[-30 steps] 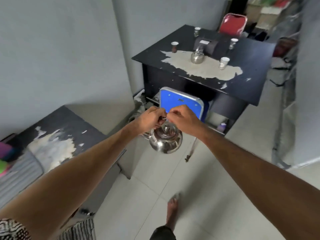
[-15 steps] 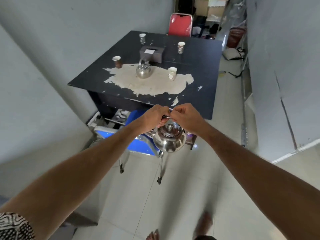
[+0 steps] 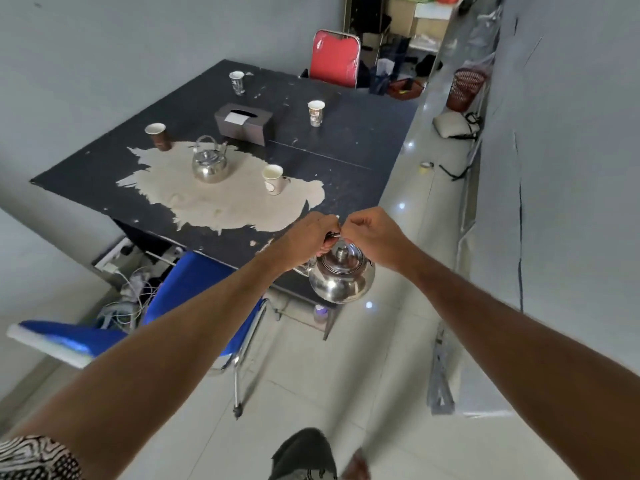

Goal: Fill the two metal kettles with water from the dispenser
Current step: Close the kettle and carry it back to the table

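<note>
Above the floor, just off the near corner of the table (image 3: pixel 346 161), I am carrying one kettle (image 3: pixel 341 277) by its wire handle. Left hand (image 3: pixel 306 237) and right hand (image 3: pixel 375 237) are both curling closed on that handle, knuckles nearly touching, fingers folded tight around it. Kettle is hanging below them, lid on, spout toward the left forearm. Second kettle (image 3: pixel 209 164) is sitting upright on the bare worn patch of the tabletop, well apart from my hands, handle raised.

No dispenser is showing anywhere in view, so I cannot tell how far the fill point is.

Risks, as I am judging them:
- Handle is thin and the body is hanging free; a quick turn could set it swinging into the table edge or the blue chair (image 3: pixel 194 289) just beside my left arm.
- If it is already holding water, a swing could be sloshing it out of the spout onto the glossy tile, which is looking slippery, and a foot is showing bare at the bottom edge.
- Cables are lying tangled under the table; water reaching them would be bad.
- Paper cups near the second kettle could be getting knocked when I am reaching for it.

Writing: cups are carrying printed patterns, too small to read. Tissue box and kettles are showing no legible label.
</note>
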`<state>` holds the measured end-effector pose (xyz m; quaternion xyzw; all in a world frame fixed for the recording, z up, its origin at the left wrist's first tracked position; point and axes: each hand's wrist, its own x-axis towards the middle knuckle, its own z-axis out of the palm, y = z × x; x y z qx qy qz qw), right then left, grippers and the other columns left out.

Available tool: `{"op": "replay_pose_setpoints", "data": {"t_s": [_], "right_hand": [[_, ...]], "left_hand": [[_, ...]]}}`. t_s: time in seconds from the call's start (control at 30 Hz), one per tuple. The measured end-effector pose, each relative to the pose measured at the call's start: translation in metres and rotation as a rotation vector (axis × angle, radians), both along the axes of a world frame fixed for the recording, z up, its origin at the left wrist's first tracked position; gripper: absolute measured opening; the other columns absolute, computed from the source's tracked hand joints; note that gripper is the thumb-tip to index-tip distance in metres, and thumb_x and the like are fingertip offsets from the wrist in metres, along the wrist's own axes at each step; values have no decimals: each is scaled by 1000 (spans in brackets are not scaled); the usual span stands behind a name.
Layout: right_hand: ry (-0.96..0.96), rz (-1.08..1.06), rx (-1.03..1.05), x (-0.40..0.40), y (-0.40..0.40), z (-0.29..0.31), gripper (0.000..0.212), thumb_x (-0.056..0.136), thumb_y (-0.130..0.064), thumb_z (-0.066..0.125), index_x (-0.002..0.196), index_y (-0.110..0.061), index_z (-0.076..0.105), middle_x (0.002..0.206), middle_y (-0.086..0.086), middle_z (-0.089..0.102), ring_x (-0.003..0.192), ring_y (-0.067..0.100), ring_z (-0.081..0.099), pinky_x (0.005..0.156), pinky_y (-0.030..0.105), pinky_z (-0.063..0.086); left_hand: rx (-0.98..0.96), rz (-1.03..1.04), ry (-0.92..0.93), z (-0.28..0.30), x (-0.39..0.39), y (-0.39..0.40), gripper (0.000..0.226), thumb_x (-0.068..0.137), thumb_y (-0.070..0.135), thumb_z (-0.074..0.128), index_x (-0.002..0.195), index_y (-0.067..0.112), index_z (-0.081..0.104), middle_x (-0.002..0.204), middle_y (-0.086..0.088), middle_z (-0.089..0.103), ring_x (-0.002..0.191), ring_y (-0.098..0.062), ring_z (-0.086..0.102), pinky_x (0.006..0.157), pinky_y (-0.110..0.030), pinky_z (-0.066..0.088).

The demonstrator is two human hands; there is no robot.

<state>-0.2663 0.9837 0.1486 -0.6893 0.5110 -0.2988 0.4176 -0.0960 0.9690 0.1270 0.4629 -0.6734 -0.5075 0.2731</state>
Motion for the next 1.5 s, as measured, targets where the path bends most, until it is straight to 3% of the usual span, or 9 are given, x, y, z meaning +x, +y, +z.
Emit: {"op": "replay_pose_setpoints", "data": {"t_s": [0.27, 0.43, 0.63, 0.8, 1.0, 1.13, 1.37, 1.43, 1.5], "right_hand": [[13, 58, 2, -95, -151, -17, 31, 85, -13, 55, 59, 4, 48, 53, 8, 38, 50, 12, 34, 47, 20, 29], [30, 80, -11, -137, -267, -20, 35, 83, -20, 54, 62, 7, 44, 55, 11, 38, 53, 18, 34, 52, 28, 29], [53, 97, 21, -182, -410, -5, 34, 87, -8, 56, 58, 2, 40, 55, 8, 34, 55, 16, 31, 48, 21, 25], [83, 161, 11, -205, -508, -4, 34, 88, -14, 56, 57, -8, 44, 55, 7, 37, 55, 16, 35, 52, 28, 31], [83, 320, 3, -225, -637, -15, 36, 89, -15, 57, 64, 7, 44, 57, 9, 39, 55, 14, 36, 52, 26, 31], [115, 456, -11, -231, -722, -17, 36, 84, -22, 55, 69, 11, 49, 61, 12, 43, 60, 15, 40, 58, 31, 34], [133, 674, -56, -217, -841, -13, 36, 84, -18, 55, 62, 8, 45, 56, 7, 39, 56, 12, 34, 51, 21, 28], [126, 720, -59, -206, -869, -14, 37, 85, -18, 55, 60, 6, 42, 55, 7, 38, 55, 11, 34, 51, 21, 28], [124, 752, -66, -191, -896, -15, 39, 87, -15, 56, 55, 1, 37, 55, 7, 35, 54, 10, 31, 51, 21, 27]], "left_hand": [[52, 10, 30, -4, -94, -138, 72, 100, 3, 34, 36, 29, 54, 51, 0, 31, 52, -19, 23, 55, -32, 28], [53, 49, 43, -11, -135, -250, 56, 98, 9, 38, 45, 26, 40, 51, 0, 33, 51, -19, 25, 57, -36, 29], [86, 154, 9, 1, -181, -387, 47, 93, 18, 42, 46, 22, 39, 48, 2, 36, 46, -13, 27, 52, -26, 31], [82, 206, -44, 2, -203, -474, 42, 101, 11, 41, 59, 7, 44, 55, -7, 39, 48, -14, 31, 50, -18, 34], [114, 324, -9, -12, -221, -581, 41, 96, 8, 46, 55, 8, 47, 52, -2, 47, 55, -18, 40, 56, -24, 38], [116, 446, 18, -17, -235, -644, 42, 95, 4, 47, 53, 8, 45, 50, 3, 49, 55, -17, 40, 57, -27, 35], [106, 660, 45, -19, -241, -722, 43, 94, 12, 50, 51, 18, 57, 58, -5, 54, 57, -16, 48, 63, -34, 39], [117, 714, 56, -16, -235, -742, 34, 89, 20, 53, 61, 3, 60, 64, -14, 56, 61, -21, 51, 67, -38, 41], [110, 776, 61, -15, -224, -763, 41, 84, 27, 57, 72, -12, 59, 67, -18, 57, 65, -26, 52, 69, -43, 42]]}}
